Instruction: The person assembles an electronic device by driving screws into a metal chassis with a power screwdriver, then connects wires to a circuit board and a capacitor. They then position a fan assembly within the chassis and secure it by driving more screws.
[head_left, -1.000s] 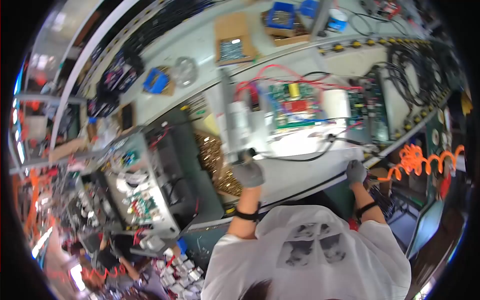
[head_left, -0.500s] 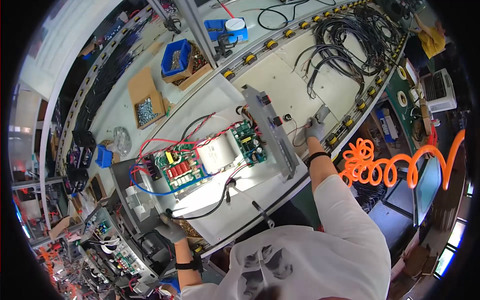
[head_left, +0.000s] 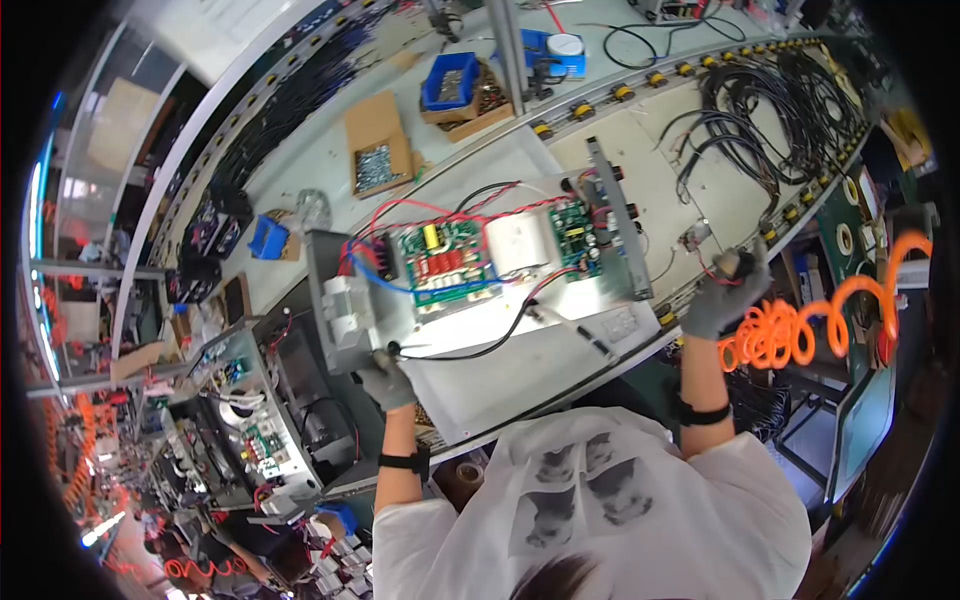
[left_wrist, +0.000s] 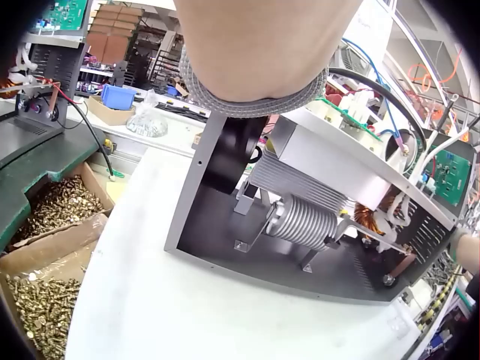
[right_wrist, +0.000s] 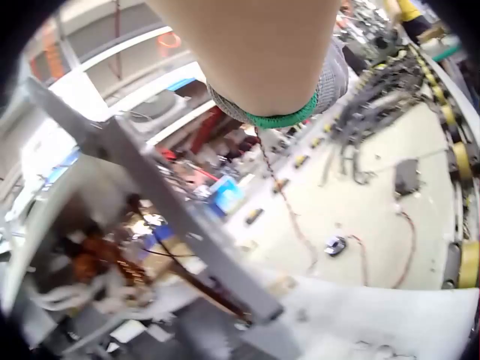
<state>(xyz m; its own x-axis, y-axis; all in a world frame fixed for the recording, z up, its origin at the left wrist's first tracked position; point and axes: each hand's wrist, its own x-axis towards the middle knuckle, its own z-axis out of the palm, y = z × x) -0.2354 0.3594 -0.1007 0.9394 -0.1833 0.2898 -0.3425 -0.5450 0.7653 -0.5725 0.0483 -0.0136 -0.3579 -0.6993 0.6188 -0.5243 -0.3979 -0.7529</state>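
In the head view, a grey metal chassis with green circuit boards, a white cylinder-like part and red, blue and black wires sits on a white sheet. My gloved left hand grips the chassis's near left corner, beside a black cable. The left wrist view shows its side with a coil; the fingers are hidden there. My gloved right hand holds a small dark part with a red wire, right of the chassis. A small metal part is close by.
Black cables lie on the roller line at the right. An orange coiled hose hangs near my right forearm. Behind the chassis stand an open carton of screws and a blue bin. Brass fasteners fill boxes at the left.
My right hand went from the sheet's front edge out to the board at right, then drew back toward me with the small dark part. The left hand stays at the chassis corner; the head view shifted.
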